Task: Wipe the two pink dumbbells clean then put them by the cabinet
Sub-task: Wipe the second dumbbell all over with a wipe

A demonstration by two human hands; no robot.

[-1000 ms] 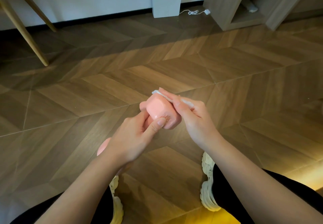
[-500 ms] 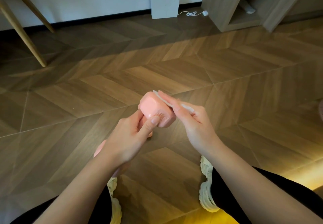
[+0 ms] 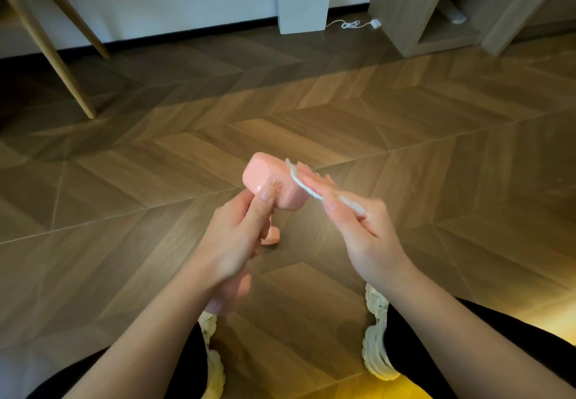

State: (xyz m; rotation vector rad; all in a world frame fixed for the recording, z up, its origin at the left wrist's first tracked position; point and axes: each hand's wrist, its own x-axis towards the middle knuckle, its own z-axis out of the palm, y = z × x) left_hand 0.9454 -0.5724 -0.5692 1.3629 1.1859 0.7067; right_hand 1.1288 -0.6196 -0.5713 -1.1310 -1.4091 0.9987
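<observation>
My left hand [image 3: 237, 236] grips a pink dumbbell [image 3: 271, 183] by its handle, thumb up against the upper head. Its lower head [image 3: 232, 292] shows blurred under my left wrist. My right hand [image 3: 367, 233] pinches a white wipe [image 3: 307, 188] and lays it along the right side of the upper head. A small pink piece [image 3: 271, 237] peeks out just below my left fingers; I cannot tell whether it belongs to the second dumbbell. The light wooden cabinet [image 3: 402, 9] stands at the back right by the wall.
A white box [image 3: 302, 6] sits against the wall, with a white cable [image 3: 352, 24] running toward the cabinet. Slanted wooden furniture legs [image 3: 46, 46] stand at the far left. My two pale shoes [image 3: 377, 336] rest on the herringbone wood floor [image 3: 436, 149].
The wipe has slid from the top of the dumbbell head to its right side. My left hand has turned and raised the dumbbell slightly.
</observation>
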